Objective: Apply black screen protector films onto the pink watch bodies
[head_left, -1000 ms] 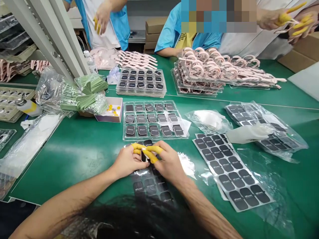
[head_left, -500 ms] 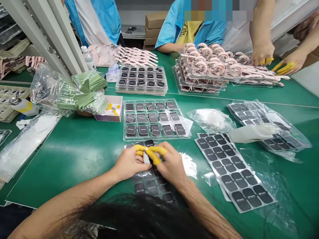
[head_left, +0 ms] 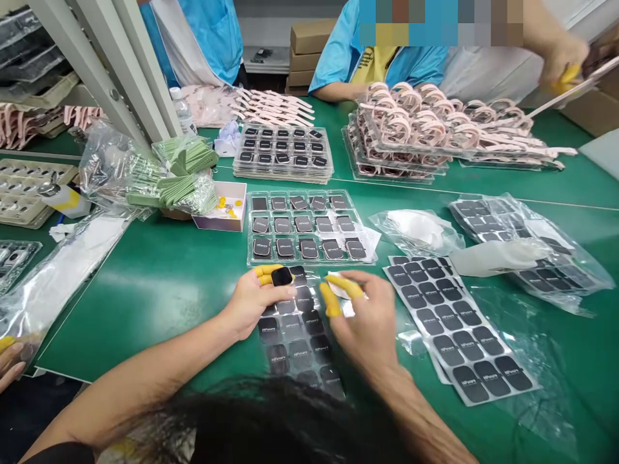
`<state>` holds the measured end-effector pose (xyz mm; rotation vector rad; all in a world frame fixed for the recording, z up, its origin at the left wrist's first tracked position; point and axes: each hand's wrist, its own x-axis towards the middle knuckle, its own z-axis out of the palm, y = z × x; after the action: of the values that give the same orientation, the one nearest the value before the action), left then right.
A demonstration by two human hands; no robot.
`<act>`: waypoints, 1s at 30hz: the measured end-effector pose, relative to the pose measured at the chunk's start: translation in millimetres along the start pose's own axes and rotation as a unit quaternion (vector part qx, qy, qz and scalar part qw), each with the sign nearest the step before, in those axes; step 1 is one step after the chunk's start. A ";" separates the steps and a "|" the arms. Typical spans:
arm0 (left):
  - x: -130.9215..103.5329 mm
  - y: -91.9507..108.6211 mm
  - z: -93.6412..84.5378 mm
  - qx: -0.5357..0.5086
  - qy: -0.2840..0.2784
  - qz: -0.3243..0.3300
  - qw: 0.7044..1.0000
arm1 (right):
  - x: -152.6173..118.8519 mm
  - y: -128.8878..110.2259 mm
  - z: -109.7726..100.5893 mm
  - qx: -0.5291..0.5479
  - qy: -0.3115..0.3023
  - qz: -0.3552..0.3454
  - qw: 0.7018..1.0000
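Observation:
My left hand [head_left: 251,299], with yellow finger covers, holds a small black rounded square piece [head_left: 282,277] between thumb and fingers. To its right, my right hand [head_left: 365,316] is raised over the table, its yellow-covered thumb and forefinger apart; a white scrap shows behind the fingers, and whether they touch it is unclear. Beneath and between both hands lies a clear sheet of dark printed stickers [head_left: 300,351]. A clear tray [head_left: 309,259] of dark square pieces sits just beyond.
More sticker sheets [head_left: 449,316] and a bagged stack [head_left: 551,277] lie at right. Bagged green straps [head_left: 186,174] and a small box [head_left: 220,222] stand left. Trays of pink straps [head_left: 401,148] are at the back, near co-workers. Another person's hand [head_left: 10,361] shows at the left edge.
My hands have separated; the right moved rightward, away from the piece. The piece in my left hand now shows a black face. A co-worker's hand at back right lifted a pink strap.

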<state>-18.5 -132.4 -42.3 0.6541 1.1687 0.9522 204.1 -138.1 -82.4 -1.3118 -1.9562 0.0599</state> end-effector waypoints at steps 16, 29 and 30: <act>20.4 5.0 -19.8 -0.075 -0.007 0.079 0.994 | -22.8 -30.1 36.6 0.161 -0.186 0.051 0.968; 14.6 -1.1 -13.3 -0.067 -0.061 -0.014 0.996 | -24.2 -46.1 19.6 0.107 -0.090 -0.150 0.979; 15.0 -5.9 -11.5 -0.057 -0.059 -0.012 0.997 | -30.8 -48.1 10.5 0.102 -0.102 -0.153 0.978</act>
<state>-26.5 -122.5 -57.5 0.5953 1.0079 0.9410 166.0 -181.8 -86.5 -0.8907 -2.2390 0.2454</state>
